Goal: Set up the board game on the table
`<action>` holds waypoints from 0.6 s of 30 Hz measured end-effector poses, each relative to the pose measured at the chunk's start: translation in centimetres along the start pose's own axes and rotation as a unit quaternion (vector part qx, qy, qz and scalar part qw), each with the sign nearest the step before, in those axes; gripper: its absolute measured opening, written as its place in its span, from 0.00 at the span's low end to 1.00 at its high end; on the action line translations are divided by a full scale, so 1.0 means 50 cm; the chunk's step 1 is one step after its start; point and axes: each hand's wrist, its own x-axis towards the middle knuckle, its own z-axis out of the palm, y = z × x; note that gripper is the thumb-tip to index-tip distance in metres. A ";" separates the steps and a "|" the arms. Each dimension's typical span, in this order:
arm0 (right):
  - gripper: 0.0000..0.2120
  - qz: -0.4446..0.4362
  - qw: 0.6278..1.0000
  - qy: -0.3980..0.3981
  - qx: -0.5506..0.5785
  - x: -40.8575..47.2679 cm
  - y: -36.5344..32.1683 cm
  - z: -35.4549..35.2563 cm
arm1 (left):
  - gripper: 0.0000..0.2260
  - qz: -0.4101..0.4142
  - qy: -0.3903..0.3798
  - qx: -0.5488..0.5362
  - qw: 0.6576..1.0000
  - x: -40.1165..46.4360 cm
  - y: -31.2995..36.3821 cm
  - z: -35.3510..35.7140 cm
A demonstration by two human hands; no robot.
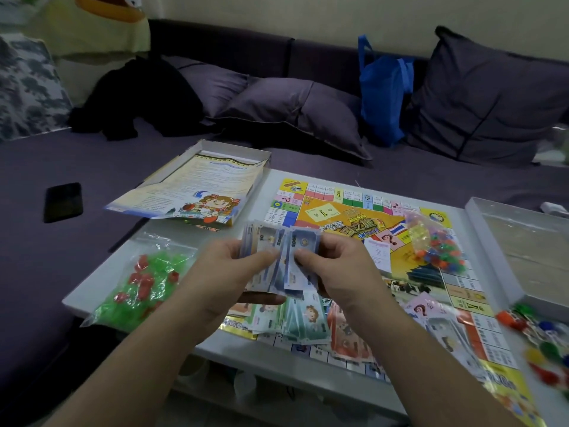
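Observation:
A colourful game board [348, 211] lies open on the white table [101, 282]. Above its near edge both my hands hold a fanned stack of blue play banknotes [284, 257]. My left hand [228, 272] grips the stack's left side, thumb on top. From the right, my right hand [335, 266] pinches the top notes. Under my hands, piles of green and orange banknotes [304, 325] lie on the board. A clear bag of green and red houses [144, 278] sits on the table's left part. A bag of coloured pawns [437, 245] rests on the board's right side.
The game box with the rule sheet [197, 186] sits at the table's far left corner. A white box half [523, 245] stands at the right, loose coloured pieces [542, 340] near it. A black phone [63, 201], pillows and a blue bag [383, 94] lie on the sofa behind.

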 end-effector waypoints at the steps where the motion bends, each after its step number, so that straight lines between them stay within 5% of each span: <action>1: 0.06 0.001 1.000 0.000 -0.002 0.001 0.001 0.002 | 0.07 0.002 0.002 0.007 1.000 0.001 0.000 -0.003; 12: 0.08 -0.013 0.997 0.048 -0.059 0.009 0.012 0.040 | 0.05 -0.009 0.106 0.029 0.994 0.014 0.019 -0.076; 18: 0.18 0.011 0.990 -0.031 -0.137 0.050 0.027 0.142 | 0.07 0.020 0.173 -0.011 0.985 0.022 0.053 -0.131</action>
